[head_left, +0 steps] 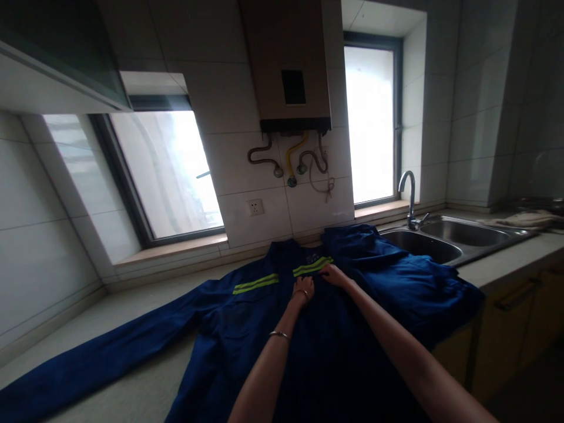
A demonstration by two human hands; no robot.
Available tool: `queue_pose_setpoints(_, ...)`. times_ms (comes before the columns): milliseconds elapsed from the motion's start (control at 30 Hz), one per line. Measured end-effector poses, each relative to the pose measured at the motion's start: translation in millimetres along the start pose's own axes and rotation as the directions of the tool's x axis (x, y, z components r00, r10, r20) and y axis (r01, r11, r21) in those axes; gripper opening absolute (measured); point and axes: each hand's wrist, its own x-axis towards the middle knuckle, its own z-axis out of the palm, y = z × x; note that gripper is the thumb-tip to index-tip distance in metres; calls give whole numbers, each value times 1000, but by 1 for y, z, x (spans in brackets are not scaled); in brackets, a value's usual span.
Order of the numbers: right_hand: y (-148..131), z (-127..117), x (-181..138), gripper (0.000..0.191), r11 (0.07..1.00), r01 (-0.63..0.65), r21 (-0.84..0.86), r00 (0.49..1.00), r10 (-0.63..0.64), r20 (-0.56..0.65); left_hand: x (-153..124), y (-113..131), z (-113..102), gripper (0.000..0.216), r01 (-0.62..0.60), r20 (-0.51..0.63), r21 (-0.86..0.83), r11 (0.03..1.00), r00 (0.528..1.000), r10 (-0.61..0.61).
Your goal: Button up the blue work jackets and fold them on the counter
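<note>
A dark blue work jacket [238,329] with yellow-green stripes across the chest lies spread on the counter, one sleeve stretched out to the left. My left hand [304,286], with a bracelet at the wrist, has its fingers curled on the cloth just under the right-hand stripe. Beside it, my right hand [333,275] pinches the jacket at the lower edge of that same stripe. Both hands touch the fabric, and their fingertips are partly hidden. More bunched blue cloth [388,270] lies to the right, reaching over the counter's front edge.
A double steel sink [465,258] with a tap [410,200] is at the right. Behind the counter [154,367] a water heater [286,64] with pipes hangs on the tiled wall between two windows. A wall cupboard [57,59] juts out at upper left.
</note>
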Motion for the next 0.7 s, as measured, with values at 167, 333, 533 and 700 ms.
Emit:
queue_pose_setpoints(167, 7, 5, 2, 37, 996, 86, 15, 996, -86, -34, 3, -4, 14, 40, 40, -73, 9, 999, 997, -39)
queue_pose_setpoints(333, 15, 12, 6, 41, 982, 164, 95, 980, -152, -125, 14, -11, 18, 28, 113, -116, -32, 993, 986, -116)
queue_pose_setpoints(533, 11, 14, 8, 46, 972, 227, 65, 958, -211, -196, 25, -20, 23, 23, 125, -198, -170, 978, 967, -158)
queue_pose_setpoints(700, -1, 4, 6, 40, 950, 297, 102, 919, -255, -299, 33, -29, 24, 21, 54, -322, -339, 939, 931, -170)
